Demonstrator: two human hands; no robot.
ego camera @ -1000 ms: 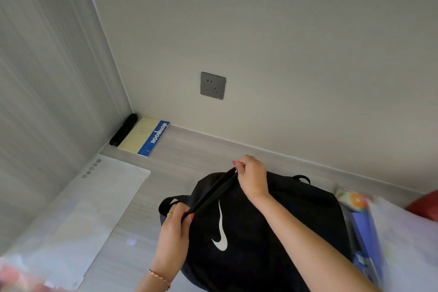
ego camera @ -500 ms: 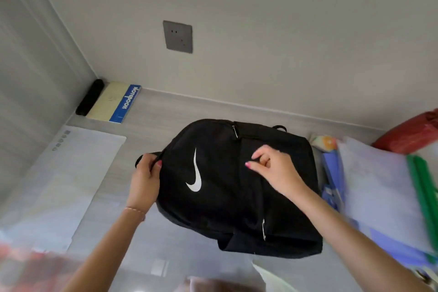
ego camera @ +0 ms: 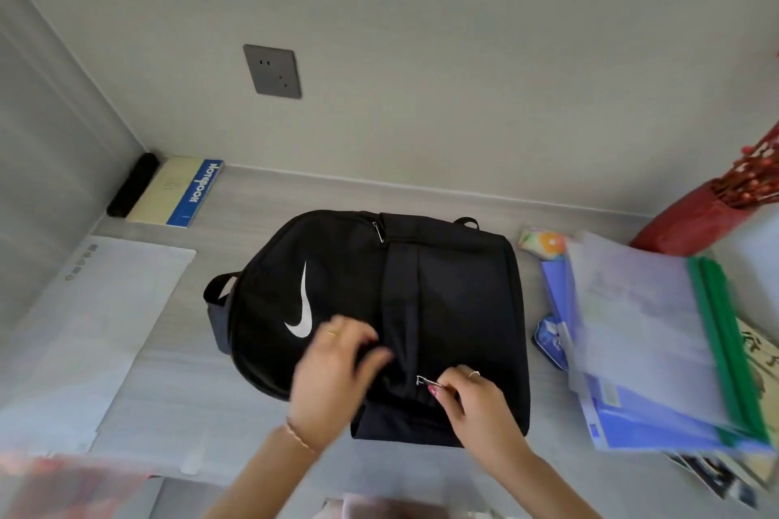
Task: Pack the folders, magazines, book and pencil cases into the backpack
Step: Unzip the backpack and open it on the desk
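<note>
A black backpack (ego camera: pixel 442 299) with a white swoosh lies flat on the grey desk, zipped. My right hand (ego camera: pixel 476 405) pinches a silver zipper pull (ego camera: pixel 425 381) near the bag's front edge. My left hand (ego camera: pixel 333 367) grips the black fabric just left of that zipper. To the right lies a stack of folders (ego camera: pixel 645 346), clear, blue and green, with magazines under it. A flowered pencil case (ego camera: pixel 543 242) sits behind the stack, and a blue pouch (ego camera: pixel 550 343) pokes out at its left edge. A yellow notebook (ego camera: pixel 177 192) with a blue spine lies at the back left.
A clear plastic folder (ego camera: pixel 92 333) lies on the left of the desk. A black roll (ego camera: pixel 132 190) rests in the back left corner. A red vase (ego camera: pixel 691 223) with red twigs stands at the back right. A wall socket (ego camera: pixel 272 71) is above the desk.
Both hands moved to the backpack's near edge: the left let go of the side strap, the right came down from the bag's middle and pinched the zipper pull. The view tilted down.
</note>
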